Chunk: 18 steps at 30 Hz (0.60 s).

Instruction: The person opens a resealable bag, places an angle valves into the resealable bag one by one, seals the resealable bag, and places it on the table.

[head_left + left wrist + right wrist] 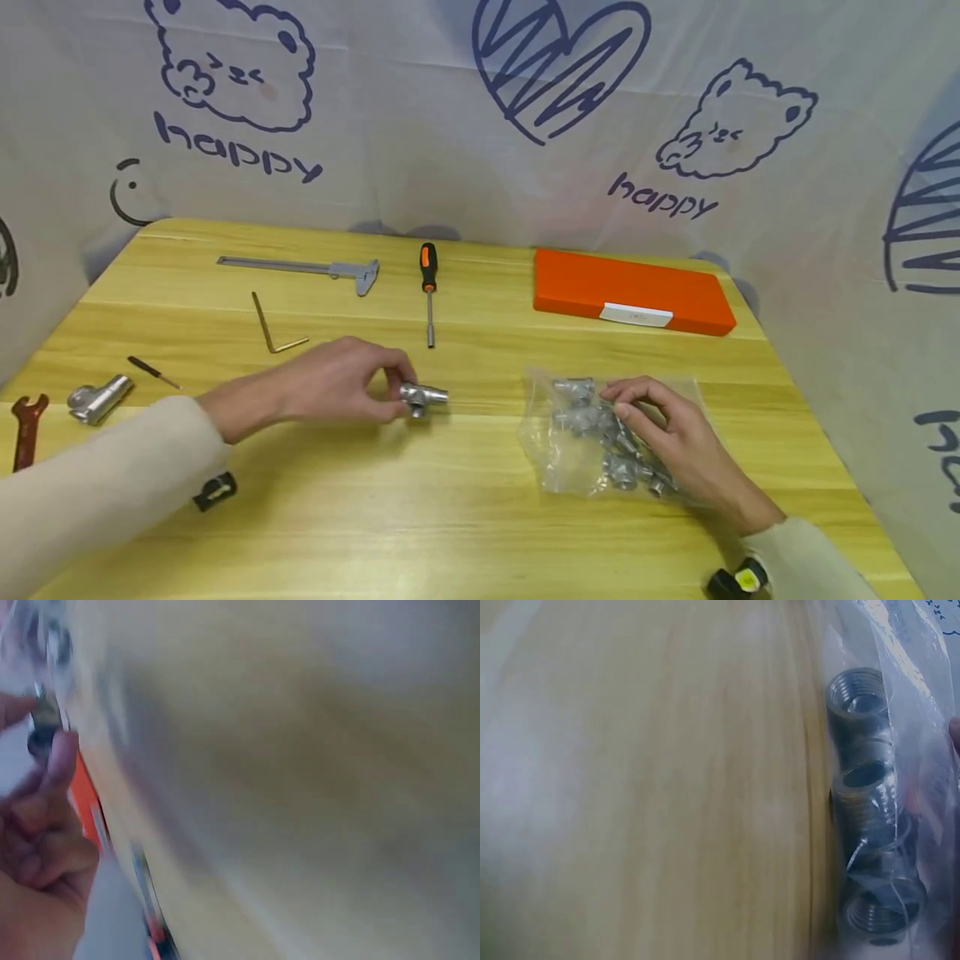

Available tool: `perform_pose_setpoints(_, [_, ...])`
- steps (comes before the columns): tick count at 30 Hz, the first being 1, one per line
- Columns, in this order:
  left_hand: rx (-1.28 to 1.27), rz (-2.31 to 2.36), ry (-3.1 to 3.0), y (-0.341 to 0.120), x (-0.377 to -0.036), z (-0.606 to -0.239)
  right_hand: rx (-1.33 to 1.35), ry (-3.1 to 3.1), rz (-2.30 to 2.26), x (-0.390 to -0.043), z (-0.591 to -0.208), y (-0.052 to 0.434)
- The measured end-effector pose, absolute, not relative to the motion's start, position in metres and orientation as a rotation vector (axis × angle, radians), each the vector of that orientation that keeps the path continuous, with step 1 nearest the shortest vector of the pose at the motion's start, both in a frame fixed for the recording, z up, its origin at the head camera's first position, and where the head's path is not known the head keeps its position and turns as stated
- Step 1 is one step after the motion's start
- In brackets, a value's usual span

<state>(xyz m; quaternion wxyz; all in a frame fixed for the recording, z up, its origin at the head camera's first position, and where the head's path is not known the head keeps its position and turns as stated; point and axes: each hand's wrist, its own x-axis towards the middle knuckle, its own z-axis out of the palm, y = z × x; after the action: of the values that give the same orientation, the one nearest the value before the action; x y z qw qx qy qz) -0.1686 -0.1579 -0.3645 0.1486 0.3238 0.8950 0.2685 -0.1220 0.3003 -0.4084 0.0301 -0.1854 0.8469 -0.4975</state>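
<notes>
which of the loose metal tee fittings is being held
The tee fitting mid-table, pinched by the left hand; the other fitting lies untouched near the left edge.

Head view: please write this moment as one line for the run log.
left hand: holds metal fitting | right hand: in bag of fittings | table

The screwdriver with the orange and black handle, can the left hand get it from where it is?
Probably yes: the screwdriver lies bare on the table just beyond the left hand, though the hand would first have to drop the metal fitting.
</notes>
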Motion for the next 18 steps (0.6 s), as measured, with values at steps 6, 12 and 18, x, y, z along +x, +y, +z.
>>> perform_pose_setpoints(6, [1.048, 0.815, 2.514, -0.046, -0.159, -0.386, -0.636, 2.629, -1.550, -0.126, -0.410, 0.299])
perform_pose_setpoints(12, [1.174, 0.797, 2.454, -0.002, -0.153, -0.396, -0.670, 2.621, -1.571, -0.126, -0.412, 0.300])
perform_pose_setpoints(18, [1.144, 0.885, 2.404, -0.026, -0.155, -0.388, -0.631, 2.602, -1.570, -0.126, -0.412, 0.301])
